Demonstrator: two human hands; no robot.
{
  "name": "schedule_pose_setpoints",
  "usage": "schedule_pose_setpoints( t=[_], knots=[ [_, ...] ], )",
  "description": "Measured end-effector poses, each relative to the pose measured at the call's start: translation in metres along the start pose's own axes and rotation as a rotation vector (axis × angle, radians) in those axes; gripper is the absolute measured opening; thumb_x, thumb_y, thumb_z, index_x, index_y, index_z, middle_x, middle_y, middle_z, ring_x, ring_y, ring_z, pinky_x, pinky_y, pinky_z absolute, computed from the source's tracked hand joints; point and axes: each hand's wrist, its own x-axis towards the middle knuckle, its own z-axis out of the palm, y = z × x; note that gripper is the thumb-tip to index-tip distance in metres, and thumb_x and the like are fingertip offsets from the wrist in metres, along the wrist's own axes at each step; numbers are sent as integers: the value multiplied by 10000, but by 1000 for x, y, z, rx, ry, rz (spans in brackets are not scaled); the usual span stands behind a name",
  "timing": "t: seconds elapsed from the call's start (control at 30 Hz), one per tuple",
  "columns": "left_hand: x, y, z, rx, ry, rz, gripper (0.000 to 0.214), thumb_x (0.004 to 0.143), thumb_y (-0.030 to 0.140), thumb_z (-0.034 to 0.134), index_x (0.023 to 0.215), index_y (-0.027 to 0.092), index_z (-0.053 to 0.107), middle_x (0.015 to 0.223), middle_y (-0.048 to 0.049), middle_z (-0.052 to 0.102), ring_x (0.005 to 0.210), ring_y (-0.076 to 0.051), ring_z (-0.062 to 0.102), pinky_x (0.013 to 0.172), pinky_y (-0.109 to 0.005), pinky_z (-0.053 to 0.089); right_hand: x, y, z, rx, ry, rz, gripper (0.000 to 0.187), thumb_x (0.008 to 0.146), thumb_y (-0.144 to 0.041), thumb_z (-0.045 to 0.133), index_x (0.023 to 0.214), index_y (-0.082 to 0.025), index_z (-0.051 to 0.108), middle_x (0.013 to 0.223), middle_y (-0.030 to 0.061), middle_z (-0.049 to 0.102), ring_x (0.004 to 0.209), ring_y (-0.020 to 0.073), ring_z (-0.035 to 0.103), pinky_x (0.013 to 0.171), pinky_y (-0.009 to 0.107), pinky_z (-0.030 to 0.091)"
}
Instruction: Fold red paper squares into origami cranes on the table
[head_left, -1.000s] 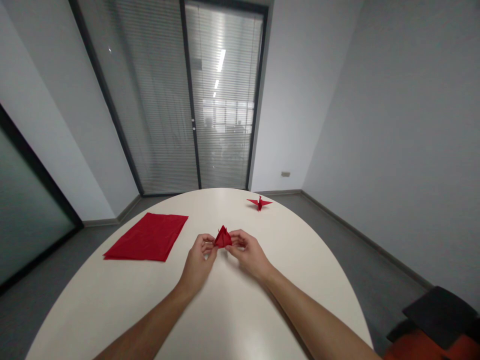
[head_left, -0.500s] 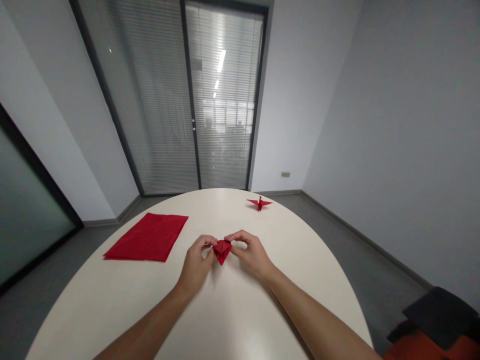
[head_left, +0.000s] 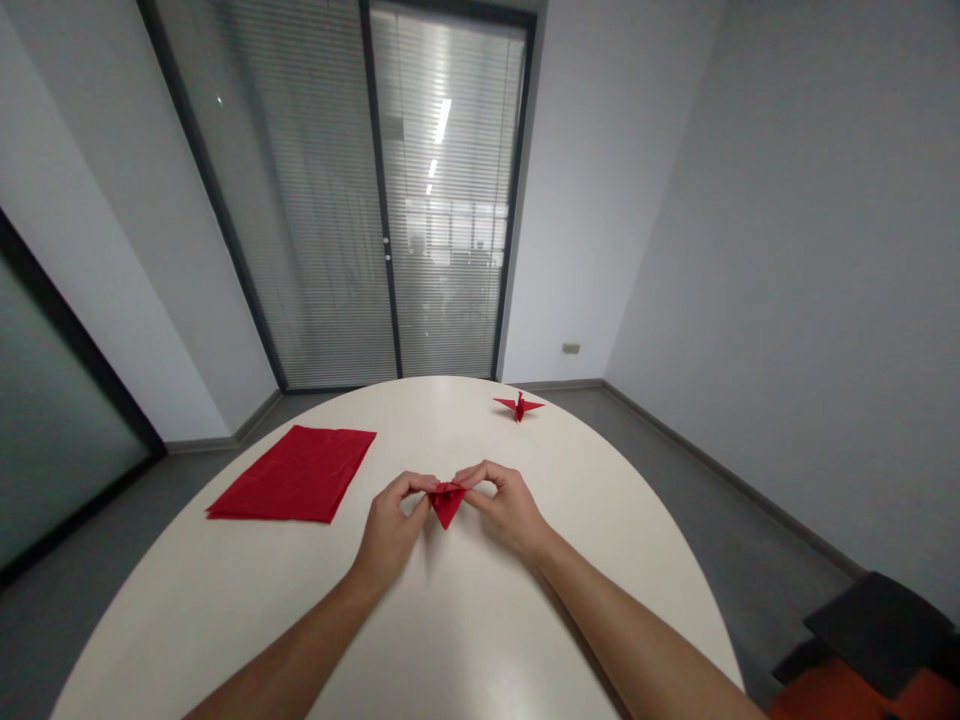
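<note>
Between my hands is a small piece of folded red paper (head_left: 448, 508), its point facing down toward me, just above the tabletop. My left hand (head_left: 394, 520) pinches its left corner between thumb and fingertips. On the other side, my right hand (head_left: 506, 508) grips the right corner the same way. The top edge looks bunched or folded over, and its finer creases are too small to make out. Fingertips hide both side corners.
A stack of red paper sheets (head_left: 294, 474) lies on the left of the round white table (head_left: 420, 640). Near the far right edge stands a finished red paper crane (head_left: 519, 406). A black and orange chair (head_left: 885, 640) is at the lower right, beyond the table.
The top of the folded paper has tipped, so its upper flap now shows as a narrow edge and the front as a plain triangle. Both hands keep their pinch, nearly in place.
</note>
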Motion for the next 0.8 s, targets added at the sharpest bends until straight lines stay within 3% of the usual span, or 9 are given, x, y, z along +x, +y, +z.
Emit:
schedule_pose_setpoints(
  t=[0.13, 0.37, 0.5, 0.6, 0.8],
  knots=[
    [-2, 0, 4, -16, 0, -60, 155, 825, 339, 633, 876, 194, 655, 877, -42, 728, 863, -216, 686, 843, -337, 523, 1, 4, -1, 25, 36, 107, 253, 784, -410, 781, 822, -185, 670, 829, 40, 736, 788, 187, 674, 774, 323, 499],
    [0, -8, 6, 5, -44, -128, 229, 828, 359, 617, 966, 182, 661, 863, -43, 737, 814, -208, 693, 802, -321, 518, 5, 18, -2, 175, -25, 279, 317, 737, -391, 803, 899, -154, 668, 710, 9, 703, 613, 123, 589, 606, 247, 413],
    [-1, -20, 8, 131, -100, -202, 183, 814, 308, 614, 926, 180, 679, 755, -24, 724, 723, -206, 680, 721, -308, 501, 4, 27, -1, 95, -52, 439, 263, 715, -315, 782, 877, -133, 684, 598, -18, 651, 494, 97, 506, 508, 226, 358],
    [-4, -29, 9, 253, -141, -203, 147, 813, 244, 617, 920, 182, 698, 789, -30, 727, 742, -202, 678, 742, -312, 498, 1, 30, -1, -9, -86, 524, 193, 721, -294, 749, 810, -134, 689, 580, -16, 637, 461, 100, 495, 471, 227, 355],
    [-6, -29, 7, 423, -133, -92, 151, 806, 156, 658, 943, 182, 718, 887, -58, 718, 864, -209, 663, 866, -349, 486, -3, 26, -5, -288, -95, 403, 149, 764, -287, 702, 800, -148, 742, 710, 31, 720, 599, 131, 586, 554, 231, 393]
  ],
)
